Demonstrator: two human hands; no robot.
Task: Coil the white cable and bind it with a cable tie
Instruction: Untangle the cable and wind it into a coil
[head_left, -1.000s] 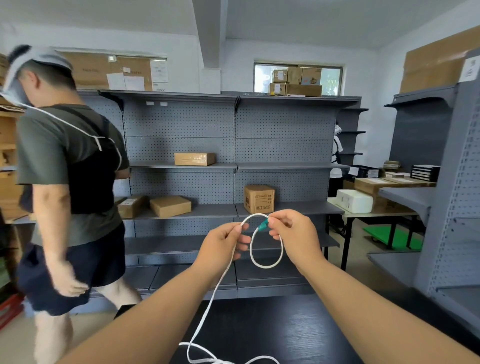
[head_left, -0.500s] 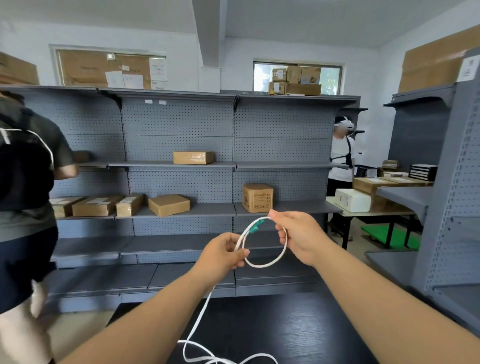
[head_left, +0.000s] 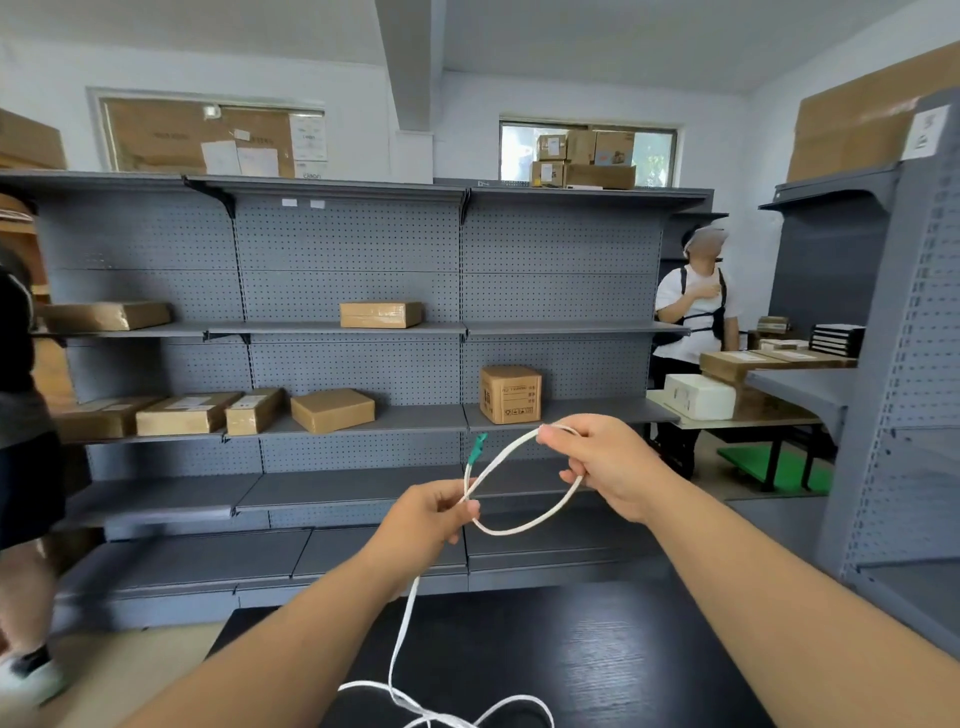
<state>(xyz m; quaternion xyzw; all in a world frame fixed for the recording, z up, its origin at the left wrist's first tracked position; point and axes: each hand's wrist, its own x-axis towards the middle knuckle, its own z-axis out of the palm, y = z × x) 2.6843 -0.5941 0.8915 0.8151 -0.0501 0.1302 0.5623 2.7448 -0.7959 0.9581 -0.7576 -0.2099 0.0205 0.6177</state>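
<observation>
1. Fingers of my left hand (head_left: 426, 519) pinch the white cable (head_left: 519, 531) where its loop crosses, the green plug (head_left: 477, 448) sticking up.
2. My right hand (head_left: 610, 467) curls round the loop's far side.
3. The rest hangs down onto the black table (head_left: 623, 649).

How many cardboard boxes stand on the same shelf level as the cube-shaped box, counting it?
5. The cube-shaped box right of centre; a flat box left of it; three more boxes further left. The person at the left edge may hide others.
</observation>
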